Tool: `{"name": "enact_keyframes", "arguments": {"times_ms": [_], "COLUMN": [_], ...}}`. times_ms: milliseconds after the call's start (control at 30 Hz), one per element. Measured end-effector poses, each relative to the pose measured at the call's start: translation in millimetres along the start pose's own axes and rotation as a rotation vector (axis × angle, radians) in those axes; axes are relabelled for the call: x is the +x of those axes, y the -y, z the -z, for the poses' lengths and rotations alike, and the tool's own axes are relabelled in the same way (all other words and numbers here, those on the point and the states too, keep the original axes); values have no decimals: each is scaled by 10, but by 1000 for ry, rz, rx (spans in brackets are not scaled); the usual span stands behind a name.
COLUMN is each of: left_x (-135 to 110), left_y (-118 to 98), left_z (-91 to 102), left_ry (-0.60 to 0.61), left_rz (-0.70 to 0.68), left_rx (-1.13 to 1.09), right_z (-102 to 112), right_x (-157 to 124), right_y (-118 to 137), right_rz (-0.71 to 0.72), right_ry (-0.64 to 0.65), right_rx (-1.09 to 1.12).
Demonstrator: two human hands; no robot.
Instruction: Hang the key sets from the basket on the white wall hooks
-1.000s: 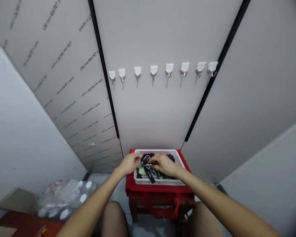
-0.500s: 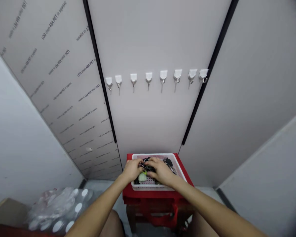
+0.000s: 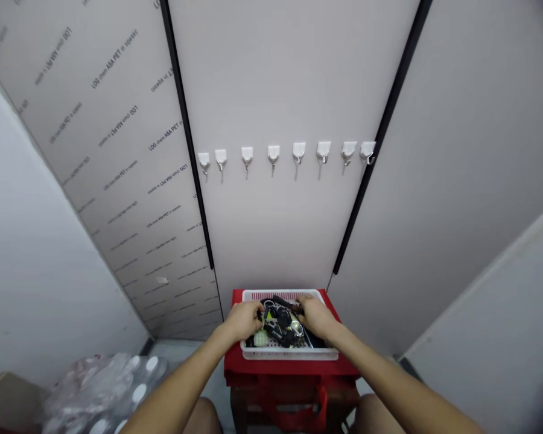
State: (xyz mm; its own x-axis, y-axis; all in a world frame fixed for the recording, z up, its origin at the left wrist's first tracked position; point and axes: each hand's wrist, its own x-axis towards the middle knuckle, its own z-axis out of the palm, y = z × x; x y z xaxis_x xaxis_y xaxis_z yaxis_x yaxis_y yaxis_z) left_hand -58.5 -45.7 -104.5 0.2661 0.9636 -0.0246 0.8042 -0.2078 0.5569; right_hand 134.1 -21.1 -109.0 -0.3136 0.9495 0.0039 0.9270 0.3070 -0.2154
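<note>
A white plastic basket sits on a red stool right in front of me, against a grey wall panel. It holds a tangle of keys and key tags, mostly black with a pale green piece. My left hand is at the basket's left side with its fingers curled onto the pile. My right hand is at the right side, fingers bent down among the keys. What each pinches is too small to make out.
A row of several white wall hooks, all bare, runs across the panel above the basket. A wrapped pack of bottles lies on the floor at the left. My knees flank the stool.
My hands have spread apart from the middle of the pile to the basket's two sides, uncovering the keys. The view has tilted a little, so the hooks sit lower.
</note>
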Motion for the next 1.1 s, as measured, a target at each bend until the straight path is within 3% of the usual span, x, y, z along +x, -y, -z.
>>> {"name": "enact_keyframes", "arguments": {"times_ms": [267,433,500,667,800,933,1100], "left_x": [-9,19,30,75,145,184,187], "left_y": [62,-6,-98,-415,-571,-564,-438], "left_z": [56,65,18,-35,137,338,693], "left_ry": [71,-153,-149,66,10,-85,-331], "left_rz": [5,12,10,151,240,238,121], "left_rx": [-114,-205,-358,-938,-1292,-1360,-1487], "right_z": [24,95,148,351,516,642,777], "right_x": [43,61,76,117,111,136,333], "right_y": [-60,-70,-11,255,478,718,1060], "right_rz": [-75,-70,-61,-6,66,176,289], "right_ry": [-88,-102,-122,-238,-340,-351,-349], "right_rx": [282,666,770,952,872,807,907]}}
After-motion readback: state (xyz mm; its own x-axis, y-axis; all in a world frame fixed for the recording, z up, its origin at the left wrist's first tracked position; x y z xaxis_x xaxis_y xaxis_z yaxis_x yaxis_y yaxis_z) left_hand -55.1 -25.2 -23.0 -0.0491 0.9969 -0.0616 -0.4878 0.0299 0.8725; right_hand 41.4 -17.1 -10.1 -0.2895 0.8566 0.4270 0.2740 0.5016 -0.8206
